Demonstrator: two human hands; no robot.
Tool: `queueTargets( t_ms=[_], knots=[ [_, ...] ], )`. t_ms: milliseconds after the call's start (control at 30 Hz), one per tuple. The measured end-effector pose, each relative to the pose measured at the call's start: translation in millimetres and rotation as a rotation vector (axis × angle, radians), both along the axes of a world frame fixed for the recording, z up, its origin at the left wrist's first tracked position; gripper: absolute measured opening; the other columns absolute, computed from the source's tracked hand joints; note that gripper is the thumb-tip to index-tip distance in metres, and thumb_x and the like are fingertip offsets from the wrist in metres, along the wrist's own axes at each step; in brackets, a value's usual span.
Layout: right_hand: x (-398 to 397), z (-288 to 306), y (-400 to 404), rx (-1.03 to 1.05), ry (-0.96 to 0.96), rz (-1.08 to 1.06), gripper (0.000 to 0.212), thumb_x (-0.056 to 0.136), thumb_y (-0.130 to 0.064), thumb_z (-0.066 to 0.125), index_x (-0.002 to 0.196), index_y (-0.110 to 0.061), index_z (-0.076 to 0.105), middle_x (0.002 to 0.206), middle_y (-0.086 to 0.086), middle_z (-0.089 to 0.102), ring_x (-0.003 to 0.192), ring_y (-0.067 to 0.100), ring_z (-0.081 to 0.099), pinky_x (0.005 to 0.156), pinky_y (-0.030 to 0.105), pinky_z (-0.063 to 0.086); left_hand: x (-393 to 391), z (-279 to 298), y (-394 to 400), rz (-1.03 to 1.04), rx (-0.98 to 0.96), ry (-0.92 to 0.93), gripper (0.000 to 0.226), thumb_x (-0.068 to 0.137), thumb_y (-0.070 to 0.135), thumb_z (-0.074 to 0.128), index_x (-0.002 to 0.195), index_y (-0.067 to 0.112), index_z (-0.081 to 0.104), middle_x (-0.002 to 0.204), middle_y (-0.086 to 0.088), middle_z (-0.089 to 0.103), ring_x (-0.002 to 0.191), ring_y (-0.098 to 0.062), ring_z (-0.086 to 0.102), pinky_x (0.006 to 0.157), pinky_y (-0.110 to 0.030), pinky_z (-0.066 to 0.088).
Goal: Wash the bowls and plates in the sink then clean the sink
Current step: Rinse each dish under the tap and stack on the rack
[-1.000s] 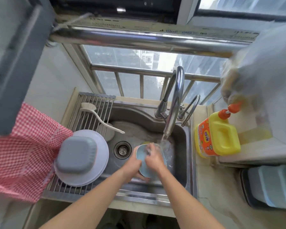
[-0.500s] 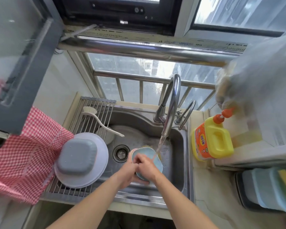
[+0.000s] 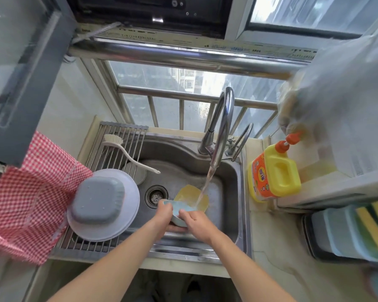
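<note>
Red checked cloth point(image 3: 28, 192): hung at the far left, beside the rack.

Drying rack point(image 3: 127, 136): lay over the left part of the sink; it carried a white brush point(image 3: 118, 144), and nearer, a pale plate point(image 3: 127, 216) with a grey square bowl point(image 3: 97, 204) upturned on it. Judged already washed.

Sink point(image 3: 234, 214): steel, drain point(image 3: 156, 196) open, a yellow dish point(image 3: 191, 196) lying on the floor of the basin, unwashed as far as could be judged.

Left hand point(image 3: 163, 216): grip curled round the near-left rim of the blue bowl point(image 3: 180, 209), holding it from the side and below.

Blue bowl: held low in the basin over the yellow dish. Half a second earlier it faced upward with the right hand inside it; it had since been tipped toward the tap, interior open to the water. Judged: scrubbing had given way to rinsing.

Right hand point(image 3: 198, 222): grip closed on the near-right rim, fingers no longer within the bowl.

Tap point(image 3: 224, 125): running; the stream point(image 3: 205, 186) fell onto the bowl's far edge.

Yellow detergent bottle point(image 3: 273, 177): stood on the table right of the sink.

Sponges point(image 3: 373, 225): in a tray at the far right.
</note>
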State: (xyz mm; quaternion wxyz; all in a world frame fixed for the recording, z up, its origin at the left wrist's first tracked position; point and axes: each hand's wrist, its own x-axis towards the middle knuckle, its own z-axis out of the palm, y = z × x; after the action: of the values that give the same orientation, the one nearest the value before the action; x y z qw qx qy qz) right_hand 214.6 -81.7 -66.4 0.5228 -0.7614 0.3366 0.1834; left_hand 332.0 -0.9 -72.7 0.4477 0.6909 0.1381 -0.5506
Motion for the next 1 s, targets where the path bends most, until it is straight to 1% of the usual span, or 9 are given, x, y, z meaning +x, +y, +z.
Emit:
queueTargets(
  t_ms=[100, 200, 333, 467, 567, 700, 833, 900, 1000],
  knots=[
    [-15.2, -2.5, -3.7, -0.211, -0.090, 0.081, 0.054, 0.103, -0.053, 0.035, 0.075, -0.014, 0.058, 0.076, -0.001, 0.063, 0.078, 0.022, 0.056, 0.074, 0.041, 0.040, 6.7, -3.7, 8.2, 0.092, 0.032, -0.003, 0.038, 0.096, 0.012, 0.027, 0.125, 0.006, 0.052, 0.108, -0.025, 0.069, 0.078, -0.040, 0.074, 0.058, -0.054, 0.059],
    [-20.5, -13.3, -6.8, -0.413, -0.130, 0.122, 0.045, 0.096, -0.062, 0.035, 0.089, -0.023, 0.057, 0.092, -0.008, 0.060, 0.093, 0.015, 0.054, 0.085, 0.039, 0.041, 5.9, -5.7, 10.4, 0.207, 0.014, 0.118, 0.039, 0.100, 0.015, 0.029, 0.123, -0.001, 0.056, 0.110, -0.027, 0.068, 0.091, -0.039, 0.070, 0.057, -0.047, 0.060],
    [-14.7, -23.4, -2.6, -0.365, -0.260, -0.155, 0.050, 0.093, -0.060, 0.036, 0.091, -0.014, 0.055, 0.095, 0.002, 0.052, 0.094, 0.021, 0.047, 0.089, 0.038, 0.040, -5.2, 0.1, 4.2, 0.173, 0.025, 0.233, 0.051, 0.106, 0.042, 0.030, 0.119, 0.000, 0.055, 0.108, -0.025, 0.062, 0.095, -0.038, 0.062, 0.089, -0.055, 0.054],
    [-10.6, -35.9, -0.9, -0.386, -0.212, -0.173, 0.033, 0.100, -0.050, 0.044, 0.091, -0.019, 0.051, 0.099, -0.001, 0.045, 0.096, 0.019, 0.039, 0.093, 0.036, 0.036, -16.5, 2.6, 10.4, -0.264, 0.100, -0.334, 0.040, 0.106, 0.045, 0.025, 0.130, 0.025, 0.051, 0.135, -0.011, 0.045, 0.128, -0.028, 0.042, 0.113, -0.041, 0.029],
    [-9.1, -47.0, -4.6, -0.396, -0.159, -0.179, 0.040, 0.099, -0.051, 0.041, 0.098, -0.013, 0.055, 0.111, -0.001, 0.042, 0.106, 0.017, 0.036, 0.103, 0.037, 0.035, -14.4, -8.6, 21.1, -0.466, -0.134, -0.522, 0.035, 0.097, 0.049, 0.034, 0.083, 0.026, 0.056, 0.101, 0.000, 0.056, 0.095, -0.018, 0.053, 0.095, -0.042, 0.042],
    [-0.3, -48.3, -2.7, -0.376, -0.134, -0.262, 0.045, 0.095, -0.050, 0.038, 0.111, -0.012, 0.056, 0.131, 0.006, 0.042, 0.122, 0.024, 0.038, 0.114, 0.044, 0.030, -10.2, -17.9, 29.8, -0.585, -0.286, -0.468, 0.022, 0.094, 0.018, 0.063, 0.076, 0.019, 0.052, 0.068, 0.008, 0.048, 0.062, -0.005, 0.040, 0.062, -0.026, 0.035],
    [16.7, -52.7, 8.4, -0.336, -0.084, -0.327, 0.085, 0.085, -0.061, 0.014, 0.149, -0.012, 0.041, 0.167, 0.007, 0.017, 0.156, 0.023, 0.006, 0.127, 0.038, -0.001, -13.4, -39.6, 27.8, -0.397, -0.254, -0.331, 0.021, 0.085, 0.027, 0.068, 0.077, 0.013, 0.055, 0.073, -0.006, 0.058, 0.072, -0.019, 0.052, 0.067, -0.037, 0.044],
    [21.7, -56.2, 21.9, -0.318, -0.126, -0.307, 0.070, 0.097, -0.053, 0.020, 0.158, -0.018, 0.032, 0.170, 0.001, 0.005, 0.157, 0.017, -0.005, 0.125, 0.029, -0.008, -19.2, -39.5, 21.3, -0.247, -0.251, -0.256, 0.017, 0.092, 0.023, 0.064, 0.078, 0.014, 0.057, 0.080, -0.014, 0.063, 0.076, -0.022, 0.056, 0.069, -0.041, 0.047],
    [16.3, -57.5, 43.5, -0.298, -0.212, -0.262, 0.060, 0.103, -0.050, 0.021, 0.157, -0.028, 0.034, 0.168, -0.011, 0.013, 0.155, 0.005, 0.001, 0.128, 0.033, 0.002, -25.3, -27.8, 10.5, 0.008, -0.262, -0.077, 0.011, 0.100, 0.004, 0.053, 0.102, 0.006, 0.064, 0.100, -0.016, 0.072, 0.080, -0.022, 0.068, 0.060, -0.027, 0.056]
  ],
)
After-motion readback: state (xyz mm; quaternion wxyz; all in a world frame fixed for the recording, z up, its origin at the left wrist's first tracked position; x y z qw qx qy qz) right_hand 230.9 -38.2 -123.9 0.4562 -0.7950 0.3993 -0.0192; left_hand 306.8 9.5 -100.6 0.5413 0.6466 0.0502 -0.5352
